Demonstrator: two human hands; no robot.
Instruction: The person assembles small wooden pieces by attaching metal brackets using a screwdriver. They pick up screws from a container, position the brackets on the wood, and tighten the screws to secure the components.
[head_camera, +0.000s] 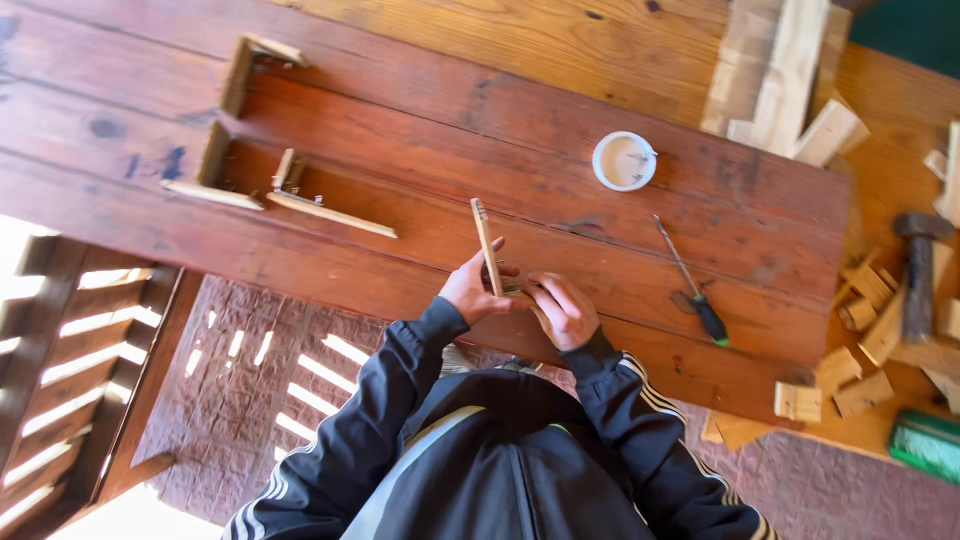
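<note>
Pinching a thin wooden strip (487, 245) upright in the left hand (470, 292), grip closed on its lower end above the red table (420, 120); the right hand (565, 308) curls around a small piece at its base. One slip and the strip could tip or snap.

The left hand (468, 292) grips a thin wooden strip (486, 243) upright above the red workbench (420, 130); the right hand (566, 308) pinches its lower end; a screwdriver (693, 283) lies near; a white cup (624, 161) sits beyond.
</note>
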